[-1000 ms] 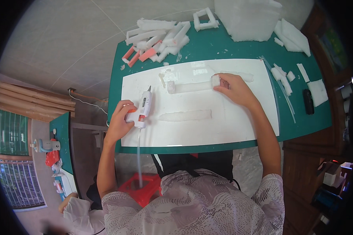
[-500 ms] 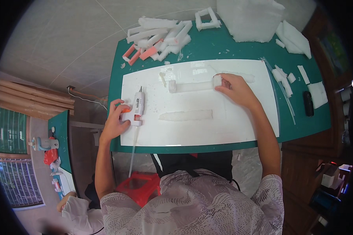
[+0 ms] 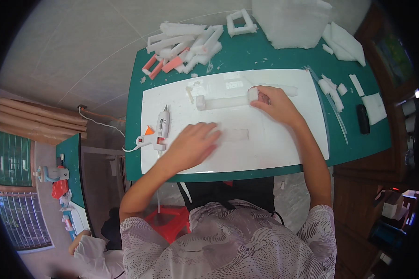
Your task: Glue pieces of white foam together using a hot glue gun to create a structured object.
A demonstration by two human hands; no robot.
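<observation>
On the white board lies a long white foam strip with a small upright foam block at each end. My right hand pinches the right end block between thumb and fingers. My left hand, slightly blurred, reaches over the left part of a second flat foam strip, fingers stretched out. Whether it touches that strip I cannot tell. Left of this hand lies a white hot glue gun with an orange trigger, its nozzle pointing away from me and a glue stick trailing off the near edge.
White and pink foam pieces are piled at the back left of the green table mat. A foam frame and large foam sheets sit at the back. Clear glue sticks, foam scraps and a black object lie right.
My left hand has let go of the glue gun and moved right, over the flat foam strip. The glue gun rests on the board. My right hand keeps its hold on the end block.
</observation>
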